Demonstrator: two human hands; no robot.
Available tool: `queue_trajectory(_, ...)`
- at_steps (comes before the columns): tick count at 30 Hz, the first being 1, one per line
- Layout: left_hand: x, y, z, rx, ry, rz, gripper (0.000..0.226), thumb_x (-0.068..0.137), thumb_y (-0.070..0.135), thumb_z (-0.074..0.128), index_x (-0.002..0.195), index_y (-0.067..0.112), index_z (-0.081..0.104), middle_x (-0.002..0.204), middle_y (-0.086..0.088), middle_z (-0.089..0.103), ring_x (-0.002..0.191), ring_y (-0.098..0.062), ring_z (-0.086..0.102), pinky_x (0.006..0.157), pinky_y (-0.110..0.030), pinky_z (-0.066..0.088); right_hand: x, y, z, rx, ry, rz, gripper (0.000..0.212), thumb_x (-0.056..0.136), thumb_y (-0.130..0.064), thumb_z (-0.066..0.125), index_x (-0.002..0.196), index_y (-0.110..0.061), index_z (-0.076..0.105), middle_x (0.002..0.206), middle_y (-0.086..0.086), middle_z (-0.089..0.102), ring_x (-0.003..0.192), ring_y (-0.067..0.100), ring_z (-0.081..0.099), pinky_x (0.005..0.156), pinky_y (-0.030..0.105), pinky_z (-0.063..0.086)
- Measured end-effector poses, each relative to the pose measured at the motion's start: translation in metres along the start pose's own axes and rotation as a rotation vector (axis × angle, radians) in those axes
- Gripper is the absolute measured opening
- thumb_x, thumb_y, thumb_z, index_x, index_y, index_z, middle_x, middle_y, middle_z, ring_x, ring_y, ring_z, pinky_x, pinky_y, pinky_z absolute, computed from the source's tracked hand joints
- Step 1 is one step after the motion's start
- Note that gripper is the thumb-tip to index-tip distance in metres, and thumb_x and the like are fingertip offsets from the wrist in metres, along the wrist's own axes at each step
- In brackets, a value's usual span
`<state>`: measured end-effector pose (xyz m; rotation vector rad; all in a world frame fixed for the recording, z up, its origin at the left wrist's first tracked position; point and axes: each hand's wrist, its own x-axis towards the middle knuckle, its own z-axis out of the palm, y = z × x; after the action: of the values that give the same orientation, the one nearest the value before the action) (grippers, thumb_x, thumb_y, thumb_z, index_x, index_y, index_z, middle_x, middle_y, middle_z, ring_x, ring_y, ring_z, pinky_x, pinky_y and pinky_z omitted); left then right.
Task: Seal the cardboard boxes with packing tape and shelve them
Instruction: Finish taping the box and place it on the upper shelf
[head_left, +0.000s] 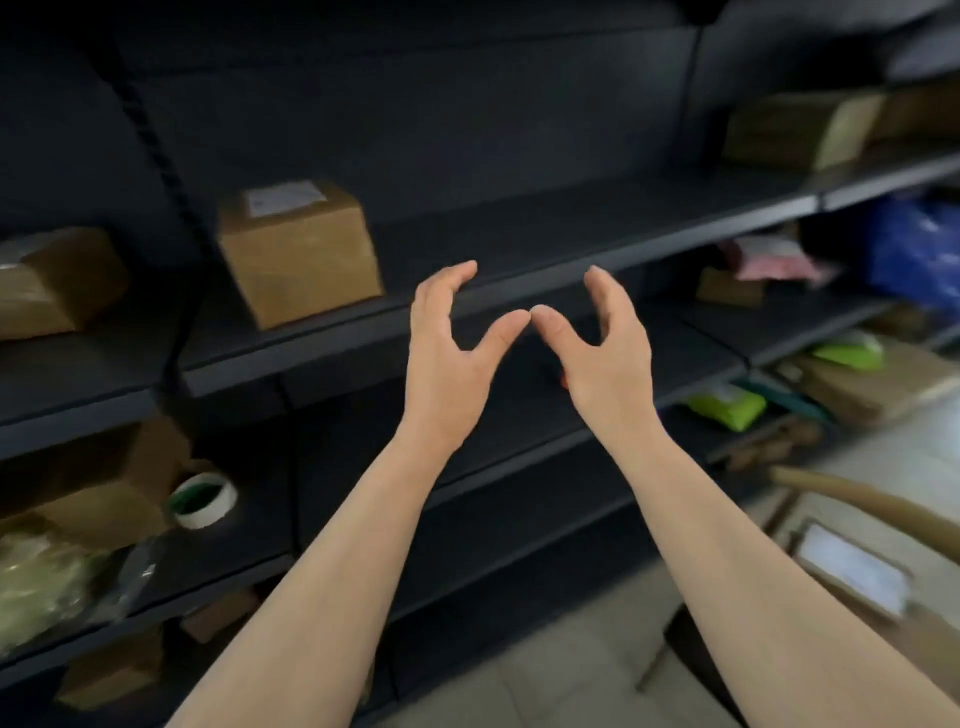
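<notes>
My left hand (447, 358) and my right hand (605, 358) are raised side by side in front of a dark metal shelf (571, 254), fingers spread, thumbs nearly touching, nothing in them. A sealed cardboard box (298, 254) with a white label on top stands on that shelf, to the left of my left hand and apart from it. A roll of packing tape (203, 500) lies on a lower shelf at the left. An open cardboard box (862, 566) with a white label sits low at the right.
More brown boxes rest at the far left (52, 283), lower left (98, 483) and upper right (800, 130). Green packets (727, 408), a blue bag (919, 249) and a pink parcel (769, 254) fill the right-hand shelves. Pale floor tiles (545, 686) lie below.
</notes>
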<state>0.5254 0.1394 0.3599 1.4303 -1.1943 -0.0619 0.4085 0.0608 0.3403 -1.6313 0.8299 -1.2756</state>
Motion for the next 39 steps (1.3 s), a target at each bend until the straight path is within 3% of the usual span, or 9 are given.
queue_trajectory(3,-0.018,0.007,0.052,-0.114,-0.153,-0.026,0.051,0.082,0.041,0.068,0.127,0.033,0.045,0.126,0.022,0.045,0.119,0.013,0.038,0.093,0.003,0.025,-0.022,0.021,-0.055,-0.075,0.132,0.076,0.077,0.08,-0.048,0.068,0.146,-0.026,0.034,0.13,-0.032,0.047,0.113,-0.018,0.04,0.094,0.006,0.031)
queue_trajectory(4,-0.024,0.011,0.071,-0.145,-0.207,-0.029,0.051,0.082,0.041,0.068,0.127,0.032,0.045,0.126,0.021,0.045,0.118,0.014,0.037,0.091,0.003,0.025,-0.03,0.028,-0.075,-0.109,0.182,0.1,0.076,0.081,-0.046,0.068,0.145,-0.025,0.035,0.127,-0.033,0.05,0.115,-0.017,0.041,0.094,0.005,0.03)
queue_trajectory(7,-0.047,0.023,0.128,-0.221,-0.374,-0.042,0.053,0.082,0.041,0.068,0.129,0.029,0.046,0.125,0.021,0.045,0.115,0.016,0.038,0.088,0.002,0.029,-0.056,0.05,-0.133,-0.191,0.329,0.193,0.077,0.081,-0.047,0.069,0.146,-0.025,0.034,0.147,-0.012,0.04,0.135,0.004,0.034,0.104,0.019,0.028)
queue_trajectory(10,-0.075,0.034,0.184,-0.267,-0.521,-0.078,0.052,0.082,0.042,0.068,0.128,0.031,0.045,0.124,0.022,0.044,0.117,0.009,0.04,0.091,-0.006,0.032,-0.087,0.072,-0.191,-0.223,0.446,0.298,0.078,0.08,-0.048,0.069,0.146,-0.024,0.034,0.149,-0.007,0.039,0.136,0.008,0.033,0.107,0.025,0.029)
queue_trajectory(17,-0.147,0.054,0.296,-0.261,-0.759,-0.159,0.053,0.083,0.041,0.067,0.13,0.027,0.046,0.125,0.018,0.045,0.115,0.003,0.041,0.086,-0.007,0.03,-0.155,0.119,-0.311,-0.263,0.625,0.537,0.077,0.081,-0.048,0.068,0.145,-0.021,0.035,0.149,-0.002,0.04,0.136,0.014,0.035,0.105,0.028,0.03)
queue_trajectory(23,-0.198,0.059,0.366,-0.179,-0.828,-0.248,0.054,0.084,0.039,0.066,0.131,0.023,0.045,0.131,0.012,0.046,0.119,-0.003,0.04,0.09,-0.015,0.03,-0.183,0.152,-0.388,-0.319,0.627,0.639,0.077,0.082,-0.048,0.068,0.146,-0.019,0.035,0.148,0.001,0.041,0.135,0.019,0.037,0.102,0.03,0.032)
queue_trajectory(30,-0.222,0.038,0.413,-0.066,-0.831,-0.374,0.046,0.087,0.031,0.065,0.128,0.022,0.047,0.116,0.014,0.046,0.088,0.022,0.044,0.064,0.008,0.032,-0.182,0.188,-0.429,-0.325,0.567,0.749,0.075,0.085,-0.05,0.063,0.146,-0.02,0.032,0.149,0.003,0.039,0.134,0.024,0.038,0.104,0.044,0.041)
queue_trajectory(34,-0.224,0.015,0.439,-0.003,-0.829,-0.418,0.045,0.088,0.032,0.063,0.129,0.022,0.046,0.118,0.014,0.046,0.098,0.004,0.045,0.065,-0.004,0.035,-0.167,0.216,-0.438,-0.342,0.514,0.788,0.07,0.088,-0.052,0.057,0.146,-0.02,0.032,0.148,0.003,0.04,0.134,0.023,0.039,0.103,0.038,0.036)
queue_trajectory(39,-0.218,-0.026,0.479,0.06,-0.842,-0.479,0.043,0.089,0.032,0.062,0.127,0.021,0.046,0.116,0.014,0.045,0.086,0.009,0.046,0.058,-0.002,0.034,-0.138,0.259,-0.444,-0.356,0.483,0.834,0.07,0.089,-0.055,0.054,0.146,-0.02,0.034,0.147,0.002,0.042,0.133,0.023,0.04,0.1,0.035,0.034)
